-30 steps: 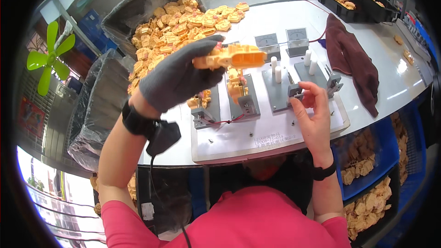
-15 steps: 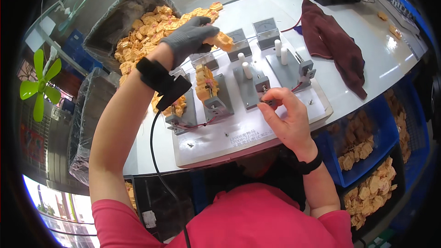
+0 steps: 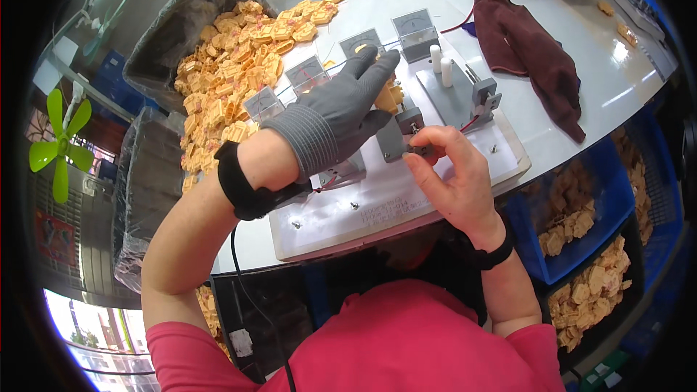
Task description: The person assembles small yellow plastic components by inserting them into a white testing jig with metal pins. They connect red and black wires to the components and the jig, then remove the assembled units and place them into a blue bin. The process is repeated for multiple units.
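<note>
left hand (image 3: 341, 112), in a grey knit glove, lies palm-down over the middle grey fixture (image 3: 396, 134) on the white base plate (image 3: 377, 203); its fingers are stretched forward and loosely spread, covering an orange plastic part (image 3: 393, 94) seated in that fixture, only a corner of the part showing past the glove. the flat hand looks placed to press the part down and keep it seated

right hand (image 3: 454, 181), bare, sits at the front of the same fixture; thumb and forefinger are pinched on a small dark knob or clamp lever (image 3: 420, 149) at the fixture's near end. cannot tell whether it is being turned or only held. a black band circles each wrist, and a thin cable runs down from the left one

the base plate lies at the near edge of the bench (image 3: 581, 65), close to the body. a row of small square meters (image 3: 415, 27) stands along the plate's far edge, facing the person, so readable while the hands work. the right-hand fixture (image 3: 465, 94) carries two white upright pegs (image 3: 441, 65) and no part

loose orange parts (image 3: 232, 72) are heaped at the far left of the bench, spilling from a lined bin (image 3: 170, 36), within the left hand's reach. a dark red cloth (image 3: 534, 58) lies toward the right edge. blue crates of orange parts (image 3: 581, 232) sit below the bench's right side. a green fan (image 3: 58, 141) stands off to the left
</note>
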`<action>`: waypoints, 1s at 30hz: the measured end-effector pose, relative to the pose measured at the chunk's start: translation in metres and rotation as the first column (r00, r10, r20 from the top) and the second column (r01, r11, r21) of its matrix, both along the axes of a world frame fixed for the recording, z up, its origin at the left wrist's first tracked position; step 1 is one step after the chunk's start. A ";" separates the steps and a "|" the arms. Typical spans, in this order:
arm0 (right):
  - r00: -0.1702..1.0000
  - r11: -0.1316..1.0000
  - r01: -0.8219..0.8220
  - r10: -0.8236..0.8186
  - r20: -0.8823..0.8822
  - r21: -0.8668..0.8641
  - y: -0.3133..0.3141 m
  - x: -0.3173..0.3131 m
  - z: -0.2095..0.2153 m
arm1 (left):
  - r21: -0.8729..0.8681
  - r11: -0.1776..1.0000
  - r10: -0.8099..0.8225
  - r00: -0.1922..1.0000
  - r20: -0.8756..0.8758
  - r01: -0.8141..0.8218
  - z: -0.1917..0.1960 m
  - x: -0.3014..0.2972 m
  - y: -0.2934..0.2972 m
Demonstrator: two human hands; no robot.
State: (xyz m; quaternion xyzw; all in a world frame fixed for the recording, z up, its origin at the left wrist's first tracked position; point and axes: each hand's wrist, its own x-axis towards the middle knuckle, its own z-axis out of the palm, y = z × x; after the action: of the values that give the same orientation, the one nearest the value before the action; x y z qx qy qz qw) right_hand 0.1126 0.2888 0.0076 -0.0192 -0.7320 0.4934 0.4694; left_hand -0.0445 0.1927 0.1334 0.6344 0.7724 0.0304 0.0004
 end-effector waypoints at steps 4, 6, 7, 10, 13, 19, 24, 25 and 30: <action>0.999 0.999 0.010 -0.011 0.030 0.031 -0.002 0.002 -0.002 | -0.145 0.989 0.025 0.997 0.069 -0.015 -0.006 -0.006 0.001; 0.998 1.000 0.005 -0.006 0.061 0.026 -0.003 0.002 -0.001 | -0.187 0.982 0.027 0.997 0.077 -0.012 -0.010 -0.006 0.003; 0.997 0.997 0.043 -0.047 0.062 0.058 -0.005 -0.001 0.000 | -0.173 0.985 0.015 0.997 0.080 -0.001 -0.009 -0.008 0.003; 0.985 0.986 0.159 -0.162 0.052 0.052 -0.006 -0.006 0.004 | -0.103 0.995 0.029 0.955 0.296 0.002 0.024 0.002 -0.012; 0.976 0.959 0.217 -0.218 0.014 -0.184 0.000 -0.005 -0.004 | 0.210 0.975 0.010 0.962 0.273 -0.069 0.034 -0.013 -0.053; 0.989 0.994 0.087 -0.079 0.129 -0.061 -0.002 0.012 -0.003 | 0.418 0.741 0.328 0.827 0.457 -0.526 0.005 -0.018 -0.184; 0.870 0.922 0.003 -0.194 0.452 0.388 -0.002 0.020 0.012 | 0.333 0.584 0.620 0.672 0.405 -0.740 -0.113 -0.028 -0.282; 0.861 0.906 -0.012 -0.206 0.465 0.422 -0.003 0.024 0.017 | 0.322 0.574 0.645 0.658 0.390 -0.753 -0.126 -0.019 -0.291; 0.814 0.900 -0.032 -0.229 0.535 0.434 -0.003 0.019 0.015 | 0.372 0.551 0.748 0.640 0.177 -0.747 -0.190 0.002 -0.291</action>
State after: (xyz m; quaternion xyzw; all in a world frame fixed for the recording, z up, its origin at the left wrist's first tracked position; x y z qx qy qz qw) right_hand 0.1315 0.2859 0.0225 -0.1030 -0.9259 0.2680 0.2454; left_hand -0.0425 -0.0984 -0.0566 0.2311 0.9430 0.1889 -0.1473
